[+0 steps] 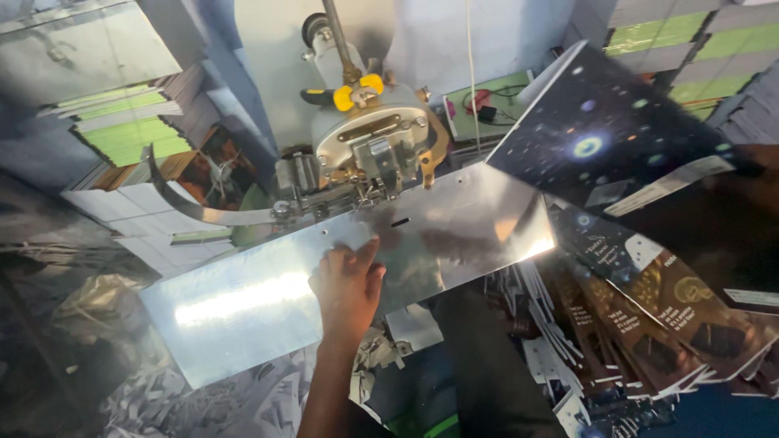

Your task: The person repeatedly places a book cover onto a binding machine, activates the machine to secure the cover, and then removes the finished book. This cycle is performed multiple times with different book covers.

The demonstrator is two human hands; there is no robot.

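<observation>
My left hand (349, 284) rests flat on the shiny metal table plate (243, 300) of a stitching machine, fingers together and pointing toward the machine head (369, 146), holding nothing. My right hand (751, 174) is at the right edge, dark and blurred, and grips a dark booklet (600, 130) with star-like dots on its cover, raised and tilted above the plate's right end. The machine head is grey metal with brass parts and two yellow knobs (357, 91).
A fanned pile of dark printed booklets (657, 316) lies at the lower right. Stacks of green-and-white paper (130, 130) stand at the left and upper right. Paper scraps (203, 405) litter the floor below the plate. A curved metal strip (203, 212) sticks out left of the head.
</observation>
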